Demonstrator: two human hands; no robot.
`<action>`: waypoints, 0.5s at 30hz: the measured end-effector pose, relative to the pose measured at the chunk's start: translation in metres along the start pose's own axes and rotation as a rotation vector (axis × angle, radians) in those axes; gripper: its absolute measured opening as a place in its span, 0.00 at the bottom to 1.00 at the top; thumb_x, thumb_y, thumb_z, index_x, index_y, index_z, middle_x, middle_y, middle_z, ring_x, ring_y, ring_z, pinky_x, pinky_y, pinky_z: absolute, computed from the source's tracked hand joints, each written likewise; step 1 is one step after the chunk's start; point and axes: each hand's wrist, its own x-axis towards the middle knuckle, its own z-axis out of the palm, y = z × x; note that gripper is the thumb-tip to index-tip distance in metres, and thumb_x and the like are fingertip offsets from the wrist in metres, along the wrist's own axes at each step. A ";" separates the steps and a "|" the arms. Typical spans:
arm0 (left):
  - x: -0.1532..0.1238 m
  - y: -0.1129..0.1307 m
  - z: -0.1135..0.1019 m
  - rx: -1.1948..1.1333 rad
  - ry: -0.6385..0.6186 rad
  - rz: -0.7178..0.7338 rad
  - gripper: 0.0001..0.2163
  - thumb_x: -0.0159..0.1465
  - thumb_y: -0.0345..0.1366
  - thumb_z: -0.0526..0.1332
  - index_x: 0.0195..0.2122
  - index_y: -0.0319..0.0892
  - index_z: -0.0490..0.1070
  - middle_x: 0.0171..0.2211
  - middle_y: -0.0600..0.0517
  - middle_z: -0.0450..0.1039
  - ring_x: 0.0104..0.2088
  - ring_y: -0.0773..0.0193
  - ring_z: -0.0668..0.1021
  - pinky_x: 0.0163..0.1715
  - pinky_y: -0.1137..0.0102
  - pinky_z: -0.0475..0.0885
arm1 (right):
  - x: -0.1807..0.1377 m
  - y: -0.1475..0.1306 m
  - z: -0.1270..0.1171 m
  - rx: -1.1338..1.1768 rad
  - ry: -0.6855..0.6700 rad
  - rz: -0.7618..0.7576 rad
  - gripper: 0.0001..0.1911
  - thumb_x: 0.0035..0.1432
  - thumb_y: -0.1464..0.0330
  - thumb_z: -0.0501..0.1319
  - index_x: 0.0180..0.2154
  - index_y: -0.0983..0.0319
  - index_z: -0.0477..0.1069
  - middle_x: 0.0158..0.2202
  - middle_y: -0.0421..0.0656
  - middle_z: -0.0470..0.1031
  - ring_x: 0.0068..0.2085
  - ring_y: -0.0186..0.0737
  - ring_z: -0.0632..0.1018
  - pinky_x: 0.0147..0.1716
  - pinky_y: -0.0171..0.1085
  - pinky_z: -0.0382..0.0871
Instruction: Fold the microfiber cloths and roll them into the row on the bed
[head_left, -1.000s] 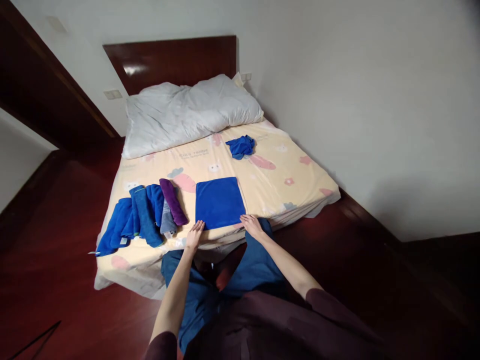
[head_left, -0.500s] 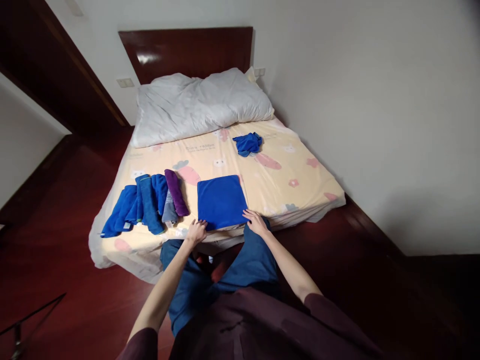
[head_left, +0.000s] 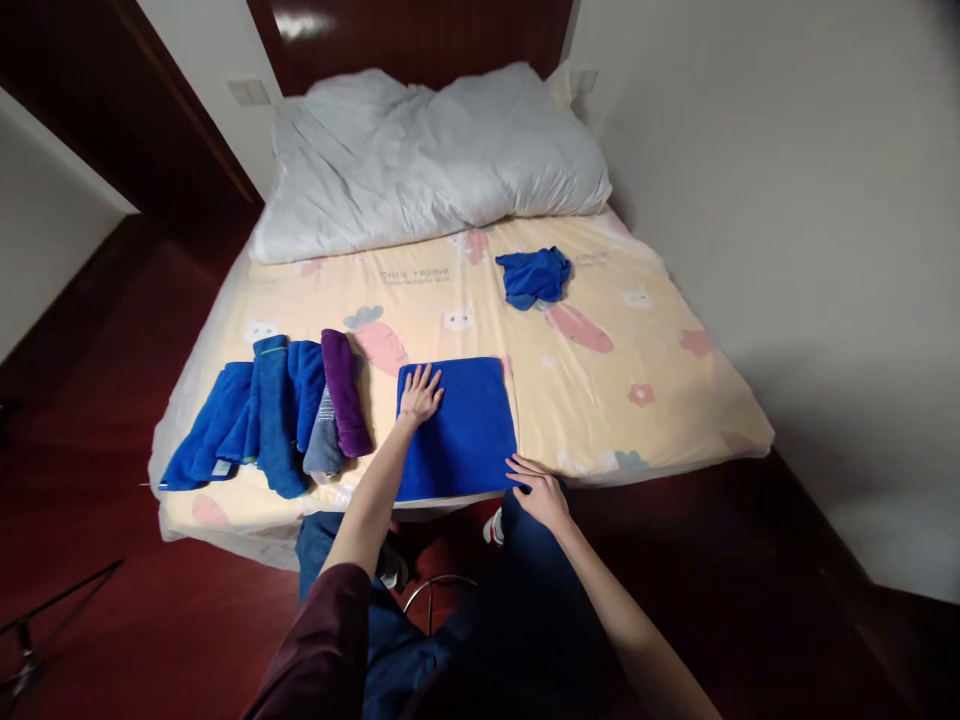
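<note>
A blue towel lies flat as a near-square at the front edge of the bed. My left hand rests on its far left part, palm down with the fingers spread. At the towel's near right corner is my right hand, fingers stretched out and touching the edge. Left of the towel lies a row of rolled towels: a purple one, a grey-blue one, a teal-blue one and several blue ones. A crumpled blue cloth sits farther back on the right.
The bed has a pale yellow sheet with carrot and rabbit prints. A grey-white quilt is bunched below the dark headboard. A wall stands to the right. A thin black stand is on the floor at lower left.
My left hand has moved from the towel's near left corner to its far left part. The right hand stays by the near right corner. The view has come closer to the bed.
</note>
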 end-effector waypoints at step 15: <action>-0.122 -0.013 -0.029 -0.123 0.023 -0.024 0.30 0.73 0.45 0.48 0.72 0.35 0.52 0.74 0.40 0.43 0.74 0.49 0.45 0.72 0.48 0.44 | 0.002 0.000 -0.002 0.001 0.009 -0.017 0.22 0.58 0.76 0.60 0.52 0.56 0.80 0.56 0.42 0.77 0.61 0.46 0.75 0.64 0.50 0.70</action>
